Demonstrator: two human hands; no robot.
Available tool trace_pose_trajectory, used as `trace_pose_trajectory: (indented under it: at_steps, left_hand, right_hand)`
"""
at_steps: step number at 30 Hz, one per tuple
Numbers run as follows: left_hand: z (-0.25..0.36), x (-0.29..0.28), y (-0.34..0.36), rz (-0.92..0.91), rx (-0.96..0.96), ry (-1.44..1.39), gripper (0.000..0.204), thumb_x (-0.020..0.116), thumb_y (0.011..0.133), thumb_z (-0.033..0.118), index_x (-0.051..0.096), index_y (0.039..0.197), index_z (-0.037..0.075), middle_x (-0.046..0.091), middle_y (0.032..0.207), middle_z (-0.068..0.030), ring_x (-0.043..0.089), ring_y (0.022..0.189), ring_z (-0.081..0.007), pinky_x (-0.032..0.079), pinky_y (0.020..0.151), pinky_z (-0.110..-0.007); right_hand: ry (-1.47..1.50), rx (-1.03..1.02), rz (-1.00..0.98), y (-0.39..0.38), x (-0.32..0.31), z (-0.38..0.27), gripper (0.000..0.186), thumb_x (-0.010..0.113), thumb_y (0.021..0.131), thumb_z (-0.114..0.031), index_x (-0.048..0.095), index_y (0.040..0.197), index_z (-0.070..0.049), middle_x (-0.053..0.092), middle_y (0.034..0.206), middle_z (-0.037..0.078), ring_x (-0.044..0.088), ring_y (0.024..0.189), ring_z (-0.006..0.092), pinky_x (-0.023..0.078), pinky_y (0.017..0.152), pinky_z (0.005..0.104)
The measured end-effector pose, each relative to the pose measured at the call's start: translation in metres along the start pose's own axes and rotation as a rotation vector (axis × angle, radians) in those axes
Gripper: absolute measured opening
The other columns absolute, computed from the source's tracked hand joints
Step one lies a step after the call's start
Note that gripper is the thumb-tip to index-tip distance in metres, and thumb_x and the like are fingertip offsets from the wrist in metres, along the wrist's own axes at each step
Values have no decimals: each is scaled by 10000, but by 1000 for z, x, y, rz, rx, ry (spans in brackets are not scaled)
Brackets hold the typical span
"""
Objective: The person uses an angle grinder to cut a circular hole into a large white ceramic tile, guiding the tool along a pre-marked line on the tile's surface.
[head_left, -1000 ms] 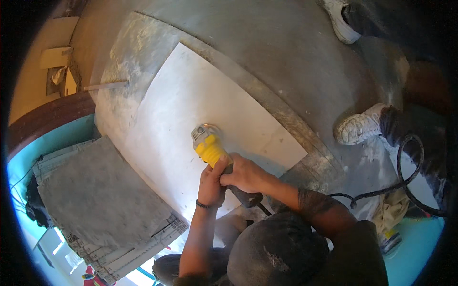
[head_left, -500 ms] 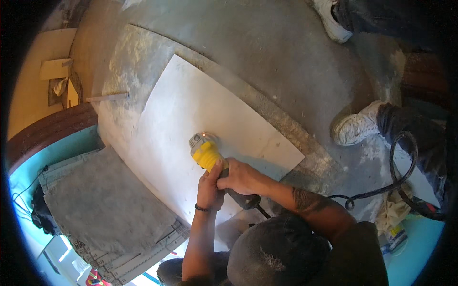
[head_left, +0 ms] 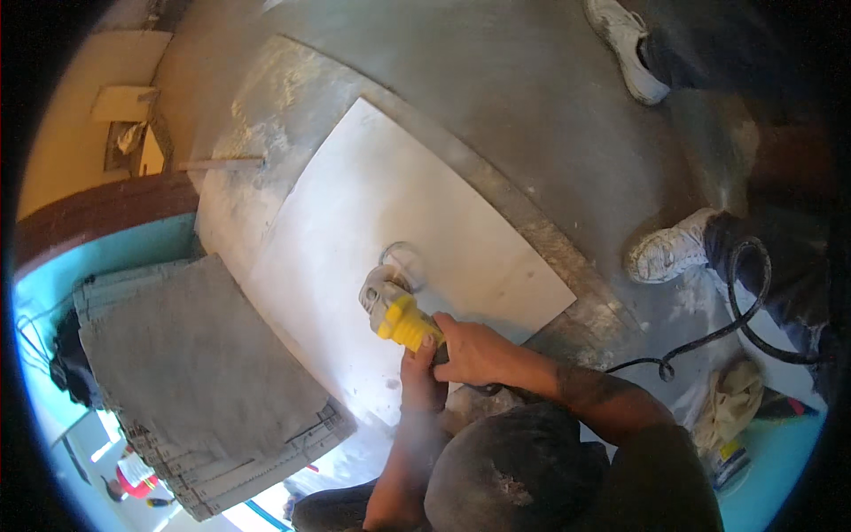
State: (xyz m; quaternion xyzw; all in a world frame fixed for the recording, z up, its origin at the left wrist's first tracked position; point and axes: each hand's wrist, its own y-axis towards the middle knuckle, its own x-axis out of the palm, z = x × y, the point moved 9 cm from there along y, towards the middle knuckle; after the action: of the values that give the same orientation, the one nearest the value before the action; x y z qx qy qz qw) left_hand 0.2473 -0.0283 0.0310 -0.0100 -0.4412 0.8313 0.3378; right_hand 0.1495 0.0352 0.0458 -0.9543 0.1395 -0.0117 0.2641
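A yellow and grey angle grinder (head_left: 403,321) is gripped in both of my hands over a large white sheet (head_left: 355,195). My left hand (head_left: 423,377) is closed round the near side of its body, thumb along the top. My right hand (head_left: 474,350) is wrapped round the dark handle from the right. The grinder's grey head (head_left: 383,285) sits low over the sheet. Just beyond it shows a round outline (head_left: 406,264); whether this is the disc or a cut mark I cannot tell. Underneath, the sheet rests on a larger dusty board (head_left: 257,97).
To the left stands a stack with a grey top (head_left: 204,355). A wooden strip (head_left: 222,164) lies at the far left. Another person's dusty white shoes (head_left: 669,253) stand at right, beside a looped black cable (head_left: 709,341). A beige cloth (head_left: 731,399) lies at lower right.
My view has shifted, so the sheet appears further right. Both hands and the grinder have come slightly nearer to me over the sheet. An orange spark at its head has gone, and the round outline now shows.
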Motion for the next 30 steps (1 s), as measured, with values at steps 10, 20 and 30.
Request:
trace_pose_trajectory:
  at_steps: [10, 20, 30]
  left_hand:
    - [9, -36, -34, -98, 310, -461, 775, 358, 1020, 682, 405, 1501, 75, 551, 1422, -111, 529, 1315, -268, 410, 1127, -444]
    - [26, -23, -45, -373, 365, -657, 640, 378, 1071, 555, 404, 1498, 79, 553, 1417, -104, 540, 1305, -262, 418, 1121, -440]
    - [38, 8, -62, -530, 316, -829, 580, 419, 1083, 489, 445, 1479, 66, 543, 1429, -97, 531, 1311, -237, 417, 1119, -421]
  right_hand:
    - [-310, -194, 60, -8, 45, -56, 874, 768, 752, -317, 356, 1459, -13, 624, 1186, 304, 636, 1072, 469, 528, 918, 522]
    - [-280, -204, 83, -27, 52, -105, 907, 809, 726, -247, 370, 1490, -34, 648, 1229, 267, 647, 1160, 413, 509, 991, 440]
    - [-170, -314, 103, -54, 44, -110, 806, 813, 731, -218, 463, 1427, -12, 636, 1199, 105, 627, 1092, 207, 500, 974, 358]
